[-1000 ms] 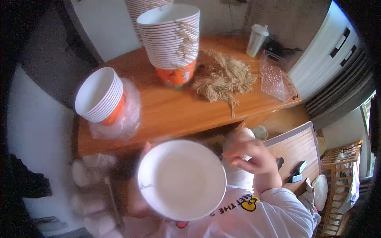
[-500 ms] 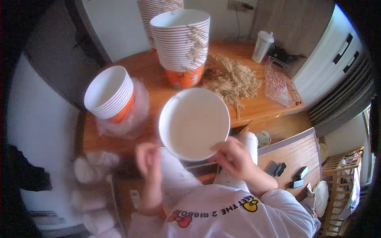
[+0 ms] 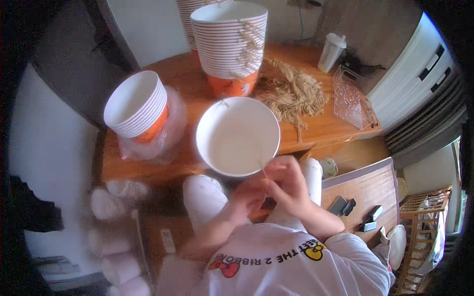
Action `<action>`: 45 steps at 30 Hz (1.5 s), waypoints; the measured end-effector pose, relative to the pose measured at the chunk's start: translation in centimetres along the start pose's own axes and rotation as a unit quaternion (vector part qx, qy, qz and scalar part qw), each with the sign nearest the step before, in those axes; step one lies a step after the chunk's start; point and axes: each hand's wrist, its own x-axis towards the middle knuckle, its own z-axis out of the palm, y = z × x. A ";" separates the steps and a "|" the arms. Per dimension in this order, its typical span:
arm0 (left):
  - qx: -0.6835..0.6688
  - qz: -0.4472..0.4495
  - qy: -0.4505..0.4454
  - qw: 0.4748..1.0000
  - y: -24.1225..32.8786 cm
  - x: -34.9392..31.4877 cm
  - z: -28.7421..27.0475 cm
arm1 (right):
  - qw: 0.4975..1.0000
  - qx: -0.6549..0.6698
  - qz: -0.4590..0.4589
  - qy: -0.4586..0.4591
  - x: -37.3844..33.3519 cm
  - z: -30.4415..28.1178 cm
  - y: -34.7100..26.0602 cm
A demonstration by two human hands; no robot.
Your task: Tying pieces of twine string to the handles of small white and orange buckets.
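Note:
A white paper bucket (image 3: 237, 133) stands before me at the table's front edge, its mouth facing up toward me. A bit of twine shows at its far rim. By the near rim my right hand (image 3: 289, 185) is closed, pinching a thin strand of twine (image 3: 263, 168) that sticks up between its fingers. My left hand (image 3: 247, 198) is closed right beside it, just below the bucket. Its fingertips are blurred and partly hidden by the right hand, so what they hold does not show.
A tall stack of orange-and-white buckets (image 3: 229, 47), with twine at its side, stands behind. A shorter bucket stack (image 3: 138, 106) sits in plastic wrap at left. Loose twine (image 3: 294, 91), a lidded cup (image 3: 332, 53) and a clear tray (image 3: 350, 98) are at right.
My left hand has moved right, from beside the bucket to meet the right hand. The bucket sits slightly higher in view, turned so twine shows at its far rim.

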 end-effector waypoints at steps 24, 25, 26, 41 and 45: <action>-0.012 0.229 0.084 0.970 1.8 -2.3 -1.5 | 0.927 0.329 0.142 0.111 0.9 -5.6 2.6; -0.009 0.237 0.088 0.967 1.8 -2.4 -1.6 | 0.922 0.340 0.141 0.119 1.0 -5.6 2.7; -0.010 0.238 0.089 0.967 2.0 -2.5 -1.5 | 0.922 0.340 0.142 0.118 1.0 -5.6 2.8; -0.038 0.231 0.110 0.966 3.3 -2.9 -1.0 | 0.922 0.336 0.125 0.146 1.1 -6.9 3.3; 0.022 0.230 0.116 0.966 3.3 -2.4 -0.8 | 0.927 0.320 0.129 0.147 0.9 -6.9 3.7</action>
